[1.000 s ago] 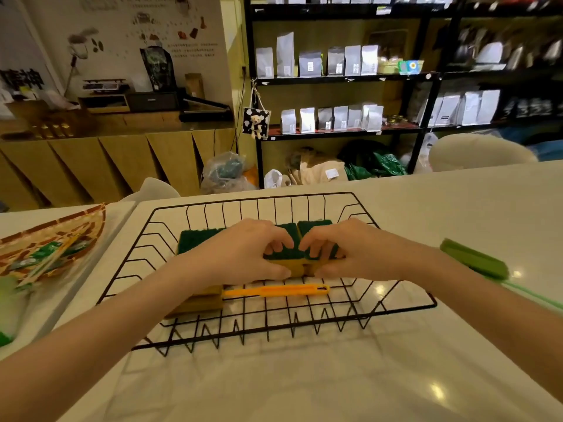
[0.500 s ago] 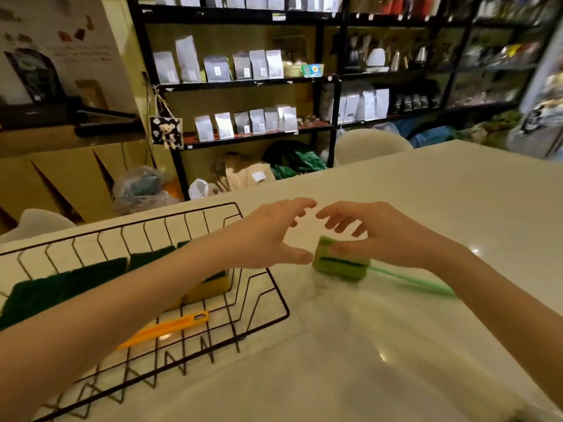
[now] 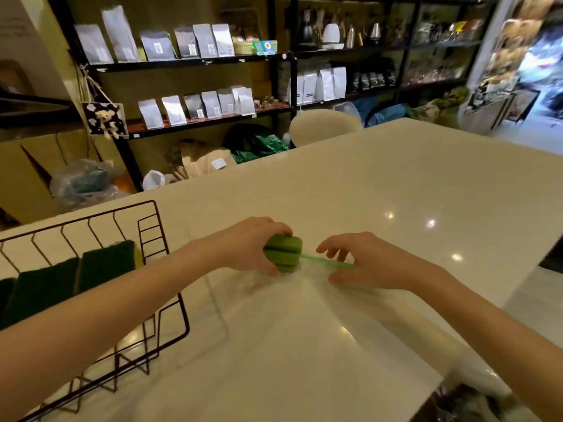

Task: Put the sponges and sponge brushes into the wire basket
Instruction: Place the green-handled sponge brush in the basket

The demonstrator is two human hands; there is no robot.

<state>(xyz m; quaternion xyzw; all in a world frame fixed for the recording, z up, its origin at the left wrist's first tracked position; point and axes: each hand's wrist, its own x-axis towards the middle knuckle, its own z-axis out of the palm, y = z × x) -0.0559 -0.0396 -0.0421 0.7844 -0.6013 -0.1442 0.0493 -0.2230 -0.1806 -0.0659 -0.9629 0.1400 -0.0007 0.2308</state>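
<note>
Left forearm: crosses the lower left of the view from about 8 o'clock toward the centre, passing over the right end of the wire basket.
Right forearm: comes in from about 4 o'clock and rises toward the centre.
Wire basket (image 3: 170, 295): black wire, resting on the table at 9 o'clock from the hands; only its right part is in view.
Sponges (image 3: 76, 275): dark green pads lying inside the wire basket side by side, a sliver of yellow showing at the right edge of the nearest one; the left forearm hides their lower part.
Table (image 3: 380, 184): pale, glossy top with bright light spots, running away toward 1 o'clock.
Left hand (image 3: 254, 246): closed around the green foam head of the sponge brush, fingers over the top, thumb underneath.
Sponge brush (image 3: 285, 252): green, grooved foam head with a thin light green handle pointing toward 3 o'clock; it lies outside the wire basket, on or just above the table, to the right of the basket's end wall. Whether it touches the table I cannot tell.
Right hand (image 3: 365, 263): at 3 o'clock from the foam head, fingers curled loosely over the far end of the thin handle, thumb low beside it; a firm pinch on the handle cannot be told.
Chair back (image 3: 324, 126): rounded, cream, at the table's far edge toward 12 o'clock.
Shelves (image 3: 195, 63): black racks beyond the table, carrying rows of pale standing pouches.
</note>
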